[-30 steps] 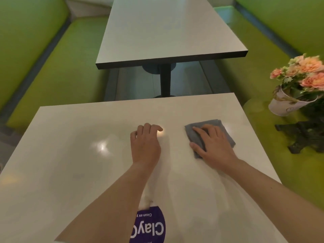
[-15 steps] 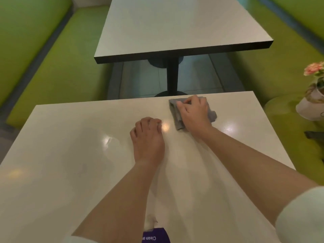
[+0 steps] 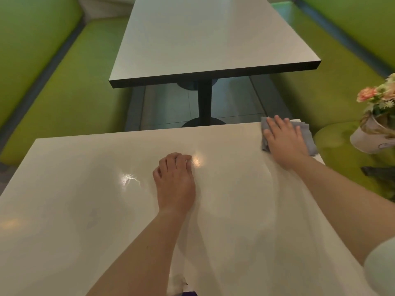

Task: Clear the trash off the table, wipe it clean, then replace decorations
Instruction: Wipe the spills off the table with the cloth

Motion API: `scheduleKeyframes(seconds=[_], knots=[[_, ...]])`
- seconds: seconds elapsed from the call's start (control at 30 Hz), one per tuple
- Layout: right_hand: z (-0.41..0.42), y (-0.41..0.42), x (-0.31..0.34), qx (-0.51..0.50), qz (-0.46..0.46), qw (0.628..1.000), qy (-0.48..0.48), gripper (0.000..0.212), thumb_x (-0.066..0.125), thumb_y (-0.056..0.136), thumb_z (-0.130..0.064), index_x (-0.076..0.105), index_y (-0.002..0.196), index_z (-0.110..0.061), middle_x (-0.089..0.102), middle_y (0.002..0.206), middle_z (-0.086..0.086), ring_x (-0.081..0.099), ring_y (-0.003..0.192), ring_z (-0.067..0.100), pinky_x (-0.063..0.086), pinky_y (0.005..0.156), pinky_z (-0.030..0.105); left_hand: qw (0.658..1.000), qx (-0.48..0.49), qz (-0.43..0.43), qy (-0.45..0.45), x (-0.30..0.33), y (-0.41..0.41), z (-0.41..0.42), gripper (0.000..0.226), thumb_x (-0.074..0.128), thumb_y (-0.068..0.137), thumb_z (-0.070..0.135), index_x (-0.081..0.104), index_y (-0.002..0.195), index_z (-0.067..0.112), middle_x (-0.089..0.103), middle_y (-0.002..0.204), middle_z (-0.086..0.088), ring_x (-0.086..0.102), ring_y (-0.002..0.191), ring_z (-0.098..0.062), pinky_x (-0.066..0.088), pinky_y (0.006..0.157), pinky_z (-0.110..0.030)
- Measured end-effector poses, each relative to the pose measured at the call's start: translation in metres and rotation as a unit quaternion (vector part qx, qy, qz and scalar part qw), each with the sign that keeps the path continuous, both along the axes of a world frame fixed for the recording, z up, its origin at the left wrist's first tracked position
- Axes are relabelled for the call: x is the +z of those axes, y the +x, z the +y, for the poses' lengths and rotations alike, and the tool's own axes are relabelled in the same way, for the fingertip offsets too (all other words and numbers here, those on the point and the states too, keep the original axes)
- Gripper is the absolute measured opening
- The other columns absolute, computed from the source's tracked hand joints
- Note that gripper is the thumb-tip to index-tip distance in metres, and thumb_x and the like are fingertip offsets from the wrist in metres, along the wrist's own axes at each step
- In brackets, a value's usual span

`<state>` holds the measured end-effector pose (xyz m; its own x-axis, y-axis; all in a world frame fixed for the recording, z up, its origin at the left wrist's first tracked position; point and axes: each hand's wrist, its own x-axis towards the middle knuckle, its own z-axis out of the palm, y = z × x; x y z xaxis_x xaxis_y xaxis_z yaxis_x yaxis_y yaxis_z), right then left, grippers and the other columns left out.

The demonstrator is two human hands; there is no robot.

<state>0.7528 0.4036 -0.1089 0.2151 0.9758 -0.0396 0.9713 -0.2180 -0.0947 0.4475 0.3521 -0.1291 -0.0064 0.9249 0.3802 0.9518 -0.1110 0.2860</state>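
The white table [image 3: 81,206] fills the lower view, with a faint wet sheen. My right hand [image 3: 284,139] lies flat on a grey cloth [image 3: 307,137] at the table's far right corner, pressing it down with fingers spread. My left hand [image 3: 175,182] rests palm down near the table's middle, fingers curled, with nothing in it. A white pot of pink flowers [image 3: 376,124] stands on the green bench seat to the right, off the table. A dark decoration [image 3: 378,174] lies beside it, partly cut off.
A second white table [image 3: 205,39] on a black pedestal stands ahead across a gap of tiled floor. Green benches [image 3: 64,82] run along both sides. A scrap of purple label [image 3: 189,293] shows at the near table edge.
My right hand has slid the cloth from the far middle edge to the far right corner. My left hand has stayed in place.
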Motion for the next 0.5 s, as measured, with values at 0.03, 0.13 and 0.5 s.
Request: scheduleKeyframes(seconds=[0.03,0.13,0.5], knots=[[0.000,0.000,0.001,-0.018,0.006,1.000,0.000,0.055,0.009,0.103,-0.039,0.007,0.156,-0.025,0.008,0.164,0.001,0.004,0.150,0.025,0.006,0.121,0.050,1.000,0.001,0.001,0.002,0.000,0.000,0.000,0.019,0.042,0.100,0.027,0.059,0.110,0.027,0.053,0.118,0.003,0.044,0.110,-0.021,0.029,0.088,-0.034],[0.003,-0.027,0.006,-0.055,0.028,0.998,0.012,0.054,0.010,0.104,-0.040,0.007,0.156,-0.027,0.007,0.164,0.001,0.003,0.151,0.024,0.002,0.122,0.048,1.000,0.006,0.001,0.008,0.001,0.002,0.000,0.020,0.041,0.099,0.027,0.059,0.110,0.027,0.053,0.116,0.002,0.045,0.108,-0.021,0.029,0.087,-0.034],[0.013,-0.168,0.007,0.193,0.072,0.978,-0.018,0.053,0.012,0.106,-0.039,0.006,0.157,-0.025,-0.002,0.165,-0.001,-0.007,0.151,0.019,-0.007,0.122,0.039,0.999,0.018,0.015,-0.021,0.003,0.002,0.001,0.022,0.037,0.099,0.029,0.055,0.105,0.019,0.053,0.115,-0.001,0.046,0.105,-0.024,0.034,0.085,-0.037]])
